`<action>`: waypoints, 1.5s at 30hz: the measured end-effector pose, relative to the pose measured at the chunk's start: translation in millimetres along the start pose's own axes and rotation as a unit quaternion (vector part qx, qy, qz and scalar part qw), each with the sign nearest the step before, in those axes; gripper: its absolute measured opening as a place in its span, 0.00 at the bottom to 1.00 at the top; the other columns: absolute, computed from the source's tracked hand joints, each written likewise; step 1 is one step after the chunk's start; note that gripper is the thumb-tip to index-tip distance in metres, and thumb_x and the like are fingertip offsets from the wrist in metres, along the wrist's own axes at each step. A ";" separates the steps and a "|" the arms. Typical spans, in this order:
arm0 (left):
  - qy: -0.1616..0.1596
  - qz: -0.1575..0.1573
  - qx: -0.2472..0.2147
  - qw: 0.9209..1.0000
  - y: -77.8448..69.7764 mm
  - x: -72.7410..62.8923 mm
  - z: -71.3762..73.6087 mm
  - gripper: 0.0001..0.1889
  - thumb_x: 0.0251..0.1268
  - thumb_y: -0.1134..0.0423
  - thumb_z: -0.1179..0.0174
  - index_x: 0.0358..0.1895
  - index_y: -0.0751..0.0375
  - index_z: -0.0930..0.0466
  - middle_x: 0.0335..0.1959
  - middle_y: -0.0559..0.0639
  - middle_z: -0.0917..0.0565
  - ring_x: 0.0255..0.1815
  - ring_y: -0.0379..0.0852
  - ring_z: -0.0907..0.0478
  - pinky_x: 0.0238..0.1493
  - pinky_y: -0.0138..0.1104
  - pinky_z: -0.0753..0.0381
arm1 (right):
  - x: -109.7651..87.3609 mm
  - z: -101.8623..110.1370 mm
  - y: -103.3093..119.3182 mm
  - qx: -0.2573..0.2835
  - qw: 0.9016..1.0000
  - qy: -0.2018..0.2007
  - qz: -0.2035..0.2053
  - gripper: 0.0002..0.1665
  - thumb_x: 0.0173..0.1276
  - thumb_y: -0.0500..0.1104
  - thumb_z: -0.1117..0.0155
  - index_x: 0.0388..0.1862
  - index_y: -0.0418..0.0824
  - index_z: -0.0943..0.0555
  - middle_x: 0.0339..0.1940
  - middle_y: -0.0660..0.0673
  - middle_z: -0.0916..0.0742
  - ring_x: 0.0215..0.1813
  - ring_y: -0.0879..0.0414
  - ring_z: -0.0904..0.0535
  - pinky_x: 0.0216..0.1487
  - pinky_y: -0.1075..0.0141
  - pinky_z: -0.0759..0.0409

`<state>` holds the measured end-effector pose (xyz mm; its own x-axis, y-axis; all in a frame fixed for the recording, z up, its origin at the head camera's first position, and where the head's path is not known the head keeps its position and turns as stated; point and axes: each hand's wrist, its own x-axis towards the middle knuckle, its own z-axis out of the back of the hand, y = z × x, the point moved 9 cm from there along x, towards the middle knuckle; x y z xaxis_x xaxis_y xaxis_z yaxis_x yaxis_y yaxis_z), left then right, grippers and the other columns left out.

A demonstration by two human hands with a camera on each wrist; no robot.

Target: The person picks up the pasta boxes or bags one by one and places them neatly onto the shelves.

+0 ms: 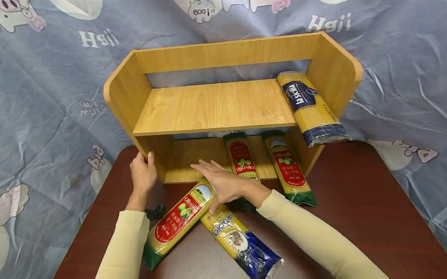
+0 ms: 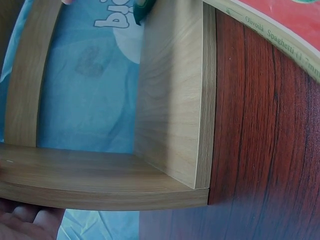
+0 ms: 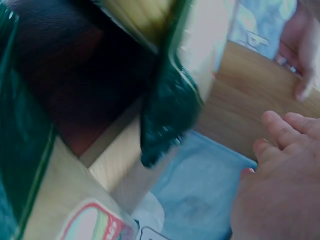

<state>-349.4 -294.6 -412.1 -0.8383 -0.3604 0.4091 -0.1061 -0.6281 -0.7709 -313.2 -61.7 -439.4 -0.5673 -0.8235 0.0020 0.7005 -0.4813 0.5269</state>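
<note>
My left hand (image 1: pixel 143 172) grips the front edge of the left side panel of a two-tier wooden shelf (image 1: pixel 207 109). In the left wrist view, its fingers (image 2: pixel 47 220) show on the panel's outer side. My right hand (image 1: pixel 225 183), fingers extended, is over the inner ends of two spaghetti packs on the table; whether it touches either is unclear. One is a red-labelled Olivoilà pack (image 1: pixel 180 218) with a green end, lying slanted. The other is a yellow-and-blue pack (image 1: pixel 237 238). Nothing shows in the right hand's grasp in the right wrist view (image 3: pixel 285 180).
Two more Olivoilà packs, one in the middle (image 1: pixel 242 157) and one at the right (image 1: pixel 289 168), lie on the lower tier. A La Sicilia spaghetti pack (image 1: pixel 308 106) overhangs the upper tier. A small black object (image 1: pixel 155 212) sits by my left wrist. Patterned cloth (image 1: pixel 50 122) hangs behind.
</note>
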 end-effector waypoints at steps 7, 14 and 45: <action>-0.001 0.003 0.007 1.000 1.7 -0.1 -1.1 0.15 0.79 0.59 0.47 0.37 0.70 0.22 0.37 0.70 0.14 0.44 0.65 0.16 0.45 0.54 0.23 | 11.9 -25.0 0.8 -0.057 0.997 0.049 0.021 0.89 0.32 0.61 0.08 0.84 0.42 0.56 0.84 0.43 0.45 0.84 0.49 0.60 0.79 0.54 0.66; -0.004 0.004 0.005 1.000 1.5 0.0 -0.4 0.16 0.79 0.59 0.47 0.36 0.70 0.22 0.35 0.70 0.14 0.43 0.65 0.16 0.43 0.54 0.23 | 20.2 -40.5 -4.5 -0.103 0.992 0.061 0.032 0.88 0.29 0.66 0.10 0.85 0.48 0.53 0.84 0.46 0.43 0.84 0.48 0.57 0.79 0.51 0.65; -0.015 -0.003 0.008 1.000 2.7 3.4 -0.5 0.16 0.77 0.60 0.45 0.34 0.70 0.22 0.34 0.70 0.14 0.42 0.66 0.16 0.44 0.54 0.24 | 49.9 -63.2 -17.5 -0.174 0.975 0.140 -0.005 0.56 0.32 0.72 0.15 0.62 0.52 0.22 0.54 0.58 0.17 0.59 0.60 0.25 0.65 0.64 0.34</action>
<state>-352.7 -297.2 -413.0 -0.8208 -0.3772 0.4290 -0.1023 -0.6419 -0.7599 -326.4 -113.4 -502.3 -0.4686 -0.8447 -0.2587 0.8280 -0.5220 0.2045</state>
